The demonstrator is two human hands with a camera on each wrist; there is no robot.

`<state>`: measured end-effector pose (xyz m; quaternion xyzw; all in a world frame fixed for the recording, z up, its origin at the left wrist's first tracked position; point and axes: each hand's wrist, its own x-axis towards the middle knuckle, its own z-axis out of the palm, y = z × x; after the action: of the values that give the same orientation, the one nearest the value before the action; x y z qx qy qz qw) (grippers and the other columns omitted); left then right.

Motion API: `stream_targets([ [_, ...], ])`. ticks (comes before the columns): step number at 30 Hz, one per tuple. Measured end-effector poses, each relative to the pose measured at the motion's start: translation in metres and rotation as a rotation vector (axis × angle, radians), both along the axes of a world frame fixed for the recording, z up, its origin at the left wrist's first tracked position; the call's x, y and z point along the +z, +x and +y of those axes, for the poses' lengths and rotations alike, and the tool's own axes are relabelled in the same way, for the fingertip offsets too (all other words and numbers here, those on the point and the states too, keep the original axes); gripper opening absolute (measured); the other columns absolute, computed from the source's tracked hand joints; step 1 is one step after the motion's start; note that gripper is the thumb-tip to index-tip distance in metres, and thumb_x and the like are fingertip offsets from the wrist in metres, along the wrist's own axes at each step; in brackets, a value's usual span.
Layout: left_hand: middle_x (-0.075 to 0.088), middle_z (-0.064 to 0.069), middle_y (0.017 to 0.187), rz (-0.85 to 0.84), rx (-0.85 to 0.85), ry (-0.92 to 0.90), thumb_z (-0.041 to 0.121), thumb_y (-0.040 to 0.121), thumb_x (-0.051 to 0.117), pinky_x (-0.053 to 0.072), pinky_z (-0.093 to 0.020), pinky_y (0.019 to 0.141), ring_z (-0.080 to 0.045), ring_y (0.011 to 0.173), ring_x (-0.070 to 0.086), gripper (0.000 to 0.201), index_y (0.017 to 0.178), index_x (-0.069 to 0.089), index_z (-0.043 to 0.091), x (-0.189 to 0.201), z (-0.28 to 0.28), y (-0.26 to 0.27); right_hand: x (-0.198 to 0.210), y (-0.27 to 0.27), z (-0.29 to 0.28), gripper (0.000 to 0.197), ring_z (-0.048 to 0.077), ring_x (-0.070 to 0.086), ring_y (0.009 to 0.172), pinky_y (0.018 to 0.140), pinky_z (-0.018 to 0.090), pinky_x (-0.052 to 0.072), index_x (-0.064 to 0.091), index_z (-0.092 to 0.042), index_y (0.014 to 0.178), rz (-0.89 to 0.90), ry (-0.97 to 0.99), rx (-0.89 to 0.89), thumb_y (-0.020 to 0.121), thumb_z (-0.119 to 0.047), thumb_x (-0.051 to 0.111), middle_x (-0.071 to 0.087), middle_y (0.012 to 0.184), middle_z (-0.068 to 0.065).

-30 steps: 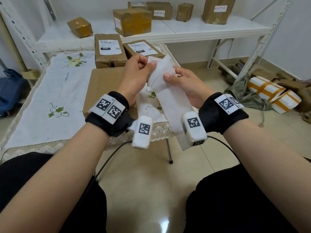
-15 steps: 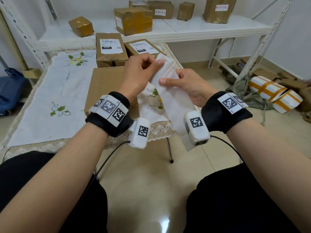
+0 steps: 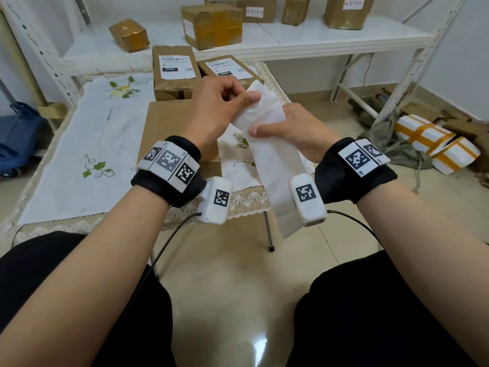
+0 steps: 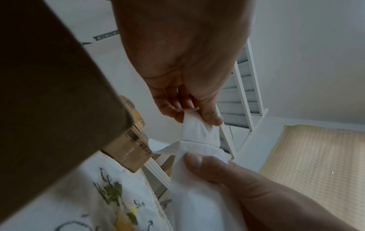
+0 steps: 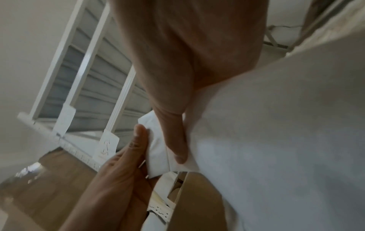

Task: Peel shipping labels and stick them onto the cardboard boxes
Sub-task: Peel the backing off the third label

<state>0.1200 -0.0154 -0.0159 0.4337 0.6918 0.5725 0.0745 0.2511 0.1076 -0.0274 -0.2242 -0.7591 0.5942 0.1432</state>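
A long white label strip (image 3: 275,165) hangs in front of me, over the table's near edge. My left hand (image 3: 244,98) pinches its upper end (image 4: 198,132) between thumb and fingers. Just below, my right hand (image 3: 258,130) grips the strip, thumb on the front and fingers behind. The strip bends between the two hands. Printing is not visible on this side. Under my left hand lies a plain cardboard box (image 3: 164,123). Behind it stand two boxes with labels on top, one (image 3: 173,71) on the left and one (image 3: 227,70) on the right.
The table carries a white embroidered cloth (image 3: 87,144). A white shelf (image 3: 317,41) behind it holds several more brown boxes. Wrapped parcels (image 3: 436,144) and cardboard scraps lie on the floor to the right. A blue bag (image 3: 18,136) sits at the far left.
My right thumb has moved lower on the strip and my left hand has drawn the top end up and away. The bend between the hands has widened.
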Motion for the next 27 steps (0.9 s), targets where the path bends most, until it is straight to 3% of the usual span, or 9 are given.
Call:
stream_targets([
  [3, 0.06, -0.006, 0.072, 0.028, 0.02, -0.003, 0.03, 0.087, 0.079, 0.04, -0.028, 0.063, -0.014, 0.068, 0.05, 0.024, 0.077, 0.069, 0.011, 0.0004, 0.0004, -0.0012, 0.0025, 0.0011, 0.0013, 0.024, 0.018, 0.073, 0.075, 0.07, 0.031, 0.061, 0.075, -0.002, 0.104, -0.021, 0.087, -0.007, 0.082, -0.005, 0.081, 0.077, 0.089, 0.008],
  [7, 0.059, -0.004, 0.071, 0.039, 0.024, -0.003, 0.029, 0.087, 0.079, 0.041, -0.028, 0.063, -0.014, 0.068, 0.049, 0.026, 0.08, 0.07, 0.005, -0.001, 0.0007, 0.0, 0.0042, 0.0019, 0.0027, 0.022, 0.015, 0.071, 0.07, 0.066, 0.03, 0.06, 0.074, -0.004, 0.102, -0.045, 0.157, -0.029, 0.081, -0.004, 0.081, 0.075, 0.088, 0.007],
  [10, 0.058, -0.004, 0.07, 0.033, 0.0, 0.008, 0.027, 0.085, 0.08, 0.041, -0.029, 0.063, -0.015, 0.067, 0.049, 0.03, 0.08, 0.069, 0.0, -0.0036, 0.002, 0.0039, 0.003, 0.0016, 0.0012, 0.026, 0.019, 0.073, 0.077, 0.074, 0.035, 0.06, 0.074, -0.005, 0.102, -0.036, 0.125, -0.021, 0.078, -0.008, 0.084, 0.076, 0.089, 0.008],
  [13, 0.058, 0.005, 0.065, 0.054, -0.01, -0.002, 0.027, 0.085, 0.08, 0.041, -0.025, 0.062, -0.01, 0.065, 0.05, 0.025, 0.075, 0.07, 0.007, -0.0047, 0.0043, 0.0067, 0.0043, 0.0004, -0.001, 0.035, 0.025, 0.075, 0.09, 0.085, 0.04, 0.06, 0.075, -0.003, 0.106, -0.002, 0.057, -0.003, 0.075, -0.01, 0.088, 0.077, 0.102, 0.016],
  [15, 0.06, 0.005, 0.067, 0.062, -0.016, -0.006, 0.03, 0.087, 0.078, 0.042, -0.024, 0.062, -0.009, 0.065, 0.052, 0.026, 0.076, 0.069, 0.008, -0.0047, 0.0053, 0.0068, 0.0051, 0.0009, -0.0016, 0.036, 0.023, 0.074, 0.087, 0.087, 0.042, 0.059, 0.074, -0.001, 0.108, 0.005, 0.051, -0.013, 0.075, -0.007, 0.087, 0.076, 0.105, 0.018],
  [18, 0.062, -0.001, 0.071, 0.07, -0.023, -0.015, 0.032, 0.089, 0.075, 0.043, -0.025, 0.063, -0.011, 0.068, 0.053, 0.031, 0.078, 0.068, 0.005, -0.0043, 0.005, 0.0042, 0.003, 0.0007, -0.0002, 0.034, 0.023, 0.074, 0.085, 0.085, 0.042, 0.06, 0.075, -0.002, 0.108, 0.003, 0.064, -0.04, 0.076, -0.006, 0.085, 0.076, 0.103, 0.018],
  [24, 0.064, 0.003, 0.07, 0.115, -0.011, -0.038, 0.032, 0.09, 0.075, 0.044, -0.022, 0.062, -0.008, 0.065, 0.057, 0.024, 0.073, 0.064, 0.018, -0.0022, 0.0038, 0.0012, -0.0008, -0.0017, -0.0005, 0.02, 0.01, 0.068, 0.066, 0.066, 0.025, 0.055, 0.076, -0.007, 0.098, 0.008, 0.185, -0.062, 0.079, -0.003, 0.081, 0.073, 0.077, 0.0],
  [27, 0.061, 0.008, 0.065, 0.124, -0.004, -0.053, 0.032, 0.09, 0.076, 0.041, -0.017, 0.059, -0.002, 0.059, 0.052, 0.025, 0.072, 0.062, 0.02, -0.0011, 0.0029, 0.0001, -0.0012, -0.0024, 0.0005, 0.015, 0.009, 0.067, 0.065, 0.066, 0.026, 0.055, 0.075, -0.015, 0.088, -0.017, 0.256, -0.048, 0.079, -0.003, 0.081, 0.072, 0.075, -0.003],
])
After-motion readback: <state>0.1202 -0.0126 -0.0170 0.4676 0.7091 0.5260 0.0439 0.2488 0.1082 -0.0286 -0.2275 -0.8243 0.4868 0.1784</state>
